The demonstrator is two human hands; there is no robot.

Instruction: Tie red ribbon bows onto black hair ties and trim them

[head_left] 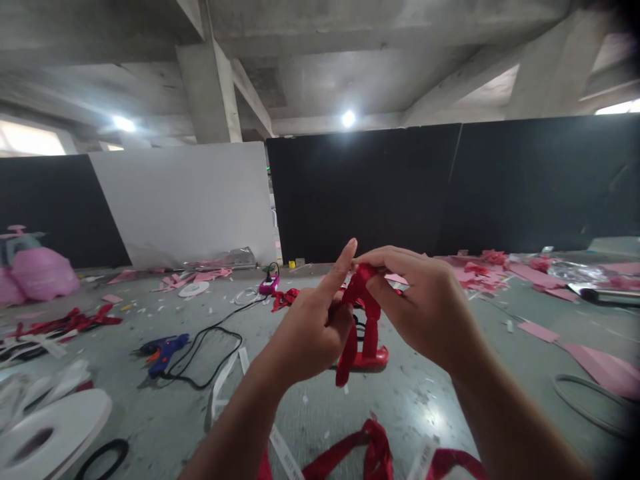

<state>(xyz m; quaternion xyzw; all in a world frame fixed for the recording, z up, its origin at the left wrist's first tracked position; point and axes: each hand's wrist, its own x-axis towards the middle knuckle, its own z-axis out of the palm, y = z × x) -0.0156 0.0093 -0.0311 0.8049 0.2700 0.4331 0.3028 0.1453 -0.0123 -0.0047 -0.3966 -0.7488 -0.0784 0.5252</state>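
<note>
Red ribbon (pixel 371 327) pinched in right hand (pixel 427 300) and left hand (pixel 311 328), left forefinger (pixel 343 264) extended.

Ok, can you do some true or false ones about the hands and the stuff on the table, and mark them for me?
1. The right hand pinches red ribbon. True.
2. The glue gun is all pink. False: the glue gun is mostly blue.
3. A white spool lies on the table's left side. True.
4. The left index finger is curled in. False: the left hand points it up.
5. Pink scraps lie on the right. True.
</note>
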